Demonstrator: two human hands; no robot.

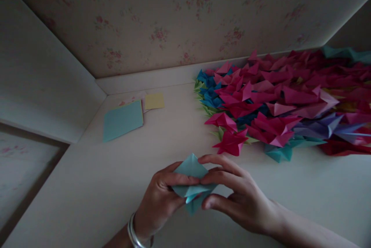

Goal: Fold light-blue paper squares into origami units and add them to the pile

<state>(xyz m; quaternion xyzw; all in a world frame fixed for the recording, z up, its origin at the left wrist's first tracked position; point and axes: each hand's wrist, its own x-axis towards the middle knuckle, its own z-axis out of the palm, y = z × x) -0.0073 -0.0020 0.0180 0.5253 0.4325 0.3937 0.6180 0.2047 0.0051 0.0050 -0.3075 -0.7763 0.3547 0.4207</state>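
Paper apparently mid-fold

The left hand [164, 192] pinches diamond-shaped, pale-blue folded paper [191, 167] above the white tabletop [168, 136]; the right hand [240, 194], loosely curled, touches its right side, grip unclear. Crease-shaping seems underway, calling next for aligned edges.

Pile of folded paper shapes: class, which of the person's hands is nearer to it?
Right: the right hand is just in front of the left end of the pile; the left hand is farther away, at the left side of the light-blue paper.
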